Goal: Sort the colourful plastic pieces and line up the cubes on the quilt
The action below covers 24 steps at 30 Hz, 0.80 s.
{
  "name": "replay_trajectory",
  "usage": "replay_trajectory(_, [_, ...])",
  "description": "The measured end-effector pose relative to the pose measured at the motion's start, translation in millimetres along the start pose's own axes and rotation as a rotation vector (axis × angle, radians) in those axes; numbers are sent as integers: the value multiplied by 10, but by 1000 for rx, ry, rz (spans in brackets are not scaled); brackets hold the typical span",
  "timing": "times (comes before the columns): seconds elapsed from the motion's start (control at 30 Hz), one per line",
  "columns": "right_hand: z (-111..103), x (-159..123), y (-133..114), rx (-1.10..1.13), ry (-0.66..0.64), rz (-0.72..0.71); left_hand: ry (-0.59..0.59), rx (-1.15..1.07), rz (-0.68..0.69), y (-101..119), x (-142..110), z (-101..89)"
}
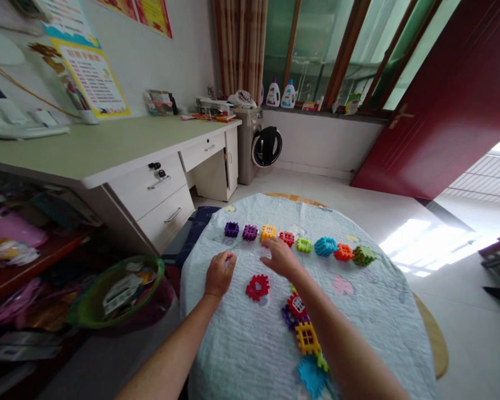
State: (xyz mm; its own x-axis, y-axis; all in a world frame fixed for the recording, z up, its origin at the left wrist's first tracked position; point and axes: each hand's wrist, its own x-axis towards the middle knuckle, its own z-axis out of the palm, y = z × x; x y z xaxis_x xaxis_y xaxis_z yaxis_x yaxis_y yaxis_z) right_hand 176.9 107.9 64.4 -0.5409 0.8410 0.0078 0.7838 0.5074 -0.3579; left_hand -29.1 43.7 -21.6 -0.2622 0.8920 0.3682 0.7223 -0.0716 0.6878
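A round table under a pale blue cloth point(241, 355) carries a row of small plastic block cubes: purple point(231, 229), violet point(250, 231), yellow point(268, 231), red point(287, 238), green point(304, 245), blue point(325, 246), orange point(344, 252) and olive green point(363, 255). My left hand point(219, 274) rests on the cloth with its fingers curled, below the purple cubes. My right hand point(280, 256) reaches toward the yellow and red cubes, fingers bent down. A flat red piece point(257, 287) lies between my hands. Loose pieces lie by my right forearm: red point(296, 304), yellow point(307, 337), blue point(311, 376).
A long desk with drawers point(150, 183) stands to the left. A green basin point(116, 291) holding odds and ends sits on the floor near the table. A washing machine point(263, 145) is at the back wall, a dark red door point(450, 100) to the right.
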Motion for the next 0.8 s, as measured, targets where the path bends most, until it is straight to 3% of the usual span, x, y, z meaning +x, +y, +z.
replay_trajectory(0.1, [273, -405, -198, 6, -45, 34, 3, 4, 3, -12, 1, 5])
replay_trajectory(0.17, [452, -597, -319, -7, -8, 66, 2, 6, 7, -16, 3, 9])
replay_trajectory(0.3, [651, -750, -479, -39, 55, 106, 4, 15, 12, -9, 6, 15])
replay_trajectory(0.6, [659, -971, -552, 19, 42, -15, -3, 44, 18, -16, -4, 24])
replay_trajectory(0.8, [573, -921, -359, 174, 45, -5, -6, 68, 34, -23, -3, 31])
